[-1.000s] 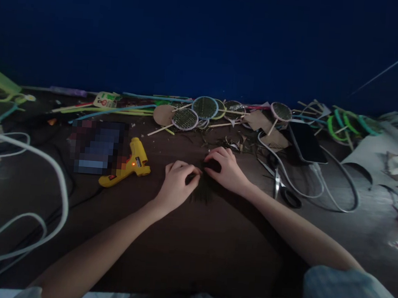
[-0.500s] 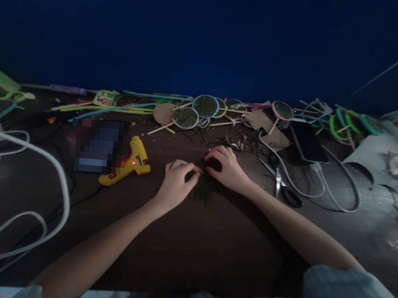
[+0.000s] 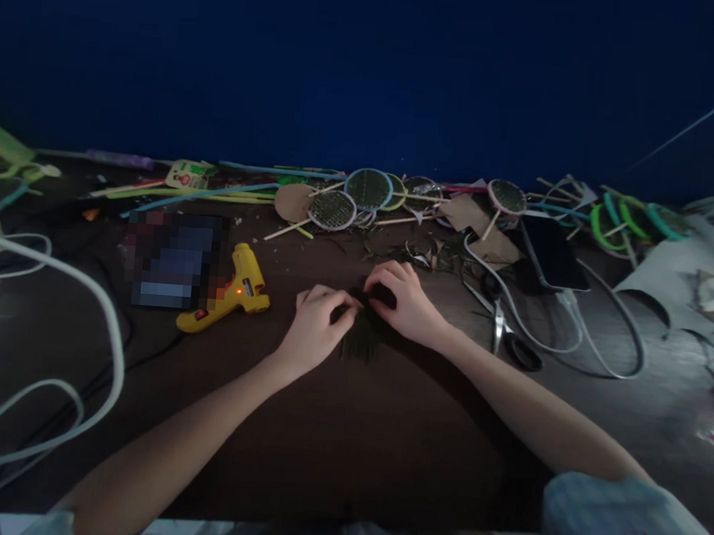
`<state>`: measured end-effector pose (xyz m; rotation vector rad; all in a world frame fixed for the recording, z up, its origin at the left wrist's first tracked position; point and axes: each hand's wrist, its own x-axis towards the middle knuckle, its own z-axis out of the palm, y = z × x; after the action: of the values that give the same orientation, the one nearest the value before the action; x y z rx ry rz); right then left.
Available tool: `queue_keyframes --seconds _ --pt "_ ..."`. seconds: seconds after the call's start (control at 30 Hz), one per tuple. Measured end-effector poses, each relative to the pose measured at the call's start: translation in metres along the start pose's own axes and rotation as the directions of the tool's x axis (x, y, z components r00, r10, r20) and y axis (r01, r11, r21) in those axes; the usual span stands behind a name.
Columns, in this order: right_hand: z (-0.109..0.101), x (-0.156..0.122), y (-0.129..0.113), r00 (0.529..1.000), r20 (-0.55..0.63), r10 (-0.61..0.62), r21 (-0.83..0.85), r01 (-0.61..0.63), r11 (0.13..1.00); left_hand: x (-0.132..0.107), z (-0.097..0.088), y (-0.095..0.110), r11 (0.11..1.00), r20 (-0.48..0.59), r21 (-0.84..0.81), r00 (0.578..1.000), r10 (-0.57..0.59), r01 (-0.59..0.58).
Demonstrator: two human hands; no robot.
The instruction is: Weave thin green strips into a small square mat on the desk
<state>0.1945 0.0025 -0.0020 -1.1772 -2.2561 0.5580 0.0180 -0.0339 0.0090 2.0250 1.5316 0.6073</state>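
The mesh piece (image 3: 363, 341) lies at the centre of the worktop (image 3: 343, 439), held at its far end between the left hand (image 3: 315, 330) and the right hand (image 3: 407, 304). The glue gun (image 3: 231, 291) lies to the left of the left hand, apart from it. The scissors (image 3: 504, 330) lie to the right of the right hand, with the phone (image 3: 552, 254) behind them. A row of small rackets (image 3: 335, 211) lies behind both hands, along the far edge. A cable loop (image 3: 89, 325) lies at the far left.

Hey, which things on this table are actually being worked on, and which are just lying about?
In hand: dark piece, held between left hand and right hand.
Lying about: yellow glue gun, scissors, phone, small rackets, white cable.
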Motion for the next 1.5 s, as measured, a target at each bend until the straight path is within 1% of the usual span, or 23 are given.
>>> queue_keyframes --seconds 0.1,0.17,0.23,0.4,0.47,0.53,0.7,0.77,0.9,0.97,1.07,1.2,1.37,1.5 --pt "0.0 0.0 0.0 0.998 -0.029 -0.048 0.047 0.05 0.998 0.001 -0.001 0.0 1.0 0.013 -0.008 1.0 -0.01 0.01" --pt "0.0 0.0 0.0 0.998 -0.041 -0.057 0.09 0.061 0.994 0.001 -0.001 0.001 1.0 0.019 -0.008 1.0 -0.014 0.014" --pt "-0.001 0.0 -0.001 0.998 -0.047 -0.033 0.138 0.039 0.99 0.001 -0.002 0.002 1.0 0.018 0.0 1.0 -0.015 0.015" --pt "-0.002 -0.004 0.002 0.996 -0.039 0.084 0.261 -0.071 0.963 0.001 -0.003 0.004 1.0 0.028 0.011 1.0 -0.012 0.012" --pt "-0.003 -0.005 0.003 0.994 -0.033 0.101 0.301 -0.086 0.95 0.001 -0.003 0.003 1.0 0.025 0.01 1.0 -0.006 0.006" --pt "-0.004 -0.006 0.003 0.996 -0.032 0.089 0.314 -0.074 0.947 0.002 -0.003 0.002 1.0 0.02 0.015 1.0 0.0 0.0" --pt "-0.007 -0.008 0.002 0.999 -0.03 0.041 0.286 -0.03 0.958 0.002 -0.002 0.0 1.0 0.018 0.016 1.0 -0.005 0.005" --pt "-0.007 -0.008 0.004 0.998 -0.028 0.06 0.298 -0.049 0.953 0.002 -0.002 0.001 1.0 0.018 0.001 1.0 -0.002 0.002" --pt "-0.007 -0.008 0.008 0.989 -0.008 0.146 0.341 -0.134 0.93 0.001 -0.002 0.001 1.0 0.013 -0.025 1.0 -0.001 0.001" --pt "-0.009 -0.008 0.009 0.988 -0.001 0.152 0.356 -0.142 0.924 0.001 -0.002 0.001 1.0 0.013 -0.027 1.0 -0.002 0.002" --pt "-0.014 -0.007 0.007 0.997 0.014 0.078 0.359 -0.078 0.93 0.002 -0.003 0.002 1.0 0.015 -0.019 1.0 -0.006 0.006" --pt "-0.022 -0.006 0.004 0.996 0.081 -0.041 0.348 0.01 0.937 0.002 -0.004 0.004 1.0 0.022 -0.006 1.0 -0.01 0.01" --pt "-0.025 -0.004 0.004 0.98 0.161 -0.12 0.288 0.07 0.955 0.003 -0.003 0.003 1.0 0.014 -0.007 1.0 -0.009 0.009" --pt "-0.027 -0.005 0.002 0.967 0.202 -0.154 0.248 0.102 0.963 0.003 -0.001 0.002 1.0 0.008 0.001 1.0 -0.016 0.016"
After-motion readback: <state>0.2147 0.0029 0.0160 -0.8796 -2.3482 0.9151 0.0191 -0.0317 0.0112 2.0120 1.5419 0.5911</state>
